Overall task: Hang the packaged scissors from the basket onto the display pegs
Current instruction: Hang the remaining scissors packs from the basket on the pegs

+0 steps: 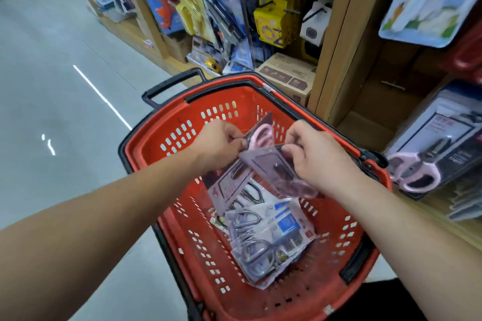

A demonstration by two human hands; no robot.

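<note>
**Two scissor packs being pulled apart above the basket**

The step in hand looks like sorting: picking up and separating packs before any is hung. The left hand point(221, 143) pinches the top of one clear-fronted pack of pink-handled scissors point(260, 135), its grip clamped on the edge. The right hand point(310, 156) has its grip clamped on a second, lilac-backed pack point(273, 172) that overlaps the first. Both packs are held above the red perforated plastic basket point(182, 122), where more packs of steel-handled scissors point(266, 237) lie in a loose heap.

Next, one pack probably has to come free and turn so its hang hole faces the display on the right, where a matching hung pack of pink-handled scissors point(427, 161) shows the spot.

The basket stands on a pale grey shop floor point(52, 86) beside wooden shelving point(336, 47) crowded with carded goods.
</note>
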